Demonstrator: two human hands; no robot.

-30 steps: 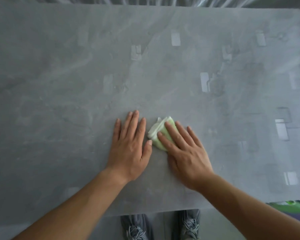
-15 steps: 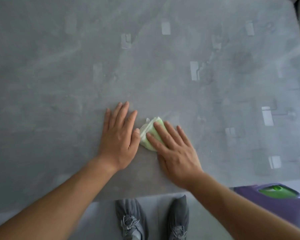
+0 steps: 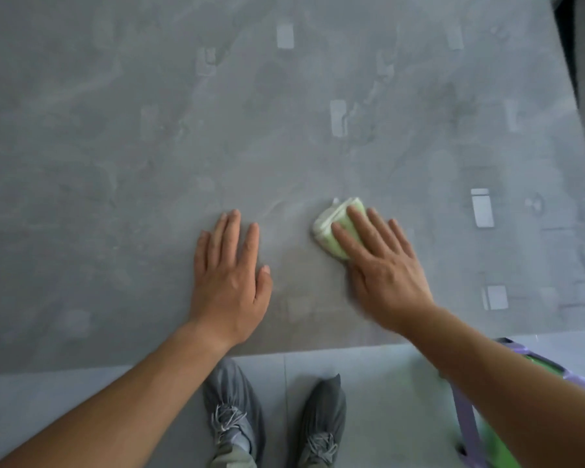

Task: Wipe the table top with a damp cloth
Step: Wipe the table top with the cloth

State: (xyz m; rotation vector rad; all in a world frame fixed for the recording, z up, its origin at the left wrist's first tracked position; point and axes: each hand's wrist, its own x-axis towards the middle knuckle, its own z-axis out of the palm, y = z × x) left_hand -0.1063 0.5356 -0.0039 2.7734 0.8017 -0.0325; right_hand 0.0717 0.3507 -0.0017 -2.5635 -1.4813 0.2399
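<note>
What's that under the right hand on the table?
A folded pale green cloth, pressed onto the grey table top by the straight fingers of the right hand. Its far corner peeks out; the rest, and the surface beneath, is covered.

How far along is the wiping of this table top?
Done: hard to say; no clear wet trail shows on the table top. In hand: the right hand presses the folded green cloth near the front edge; the left hand rests flat, apart from it. Left: likely the wide far part.
</note>
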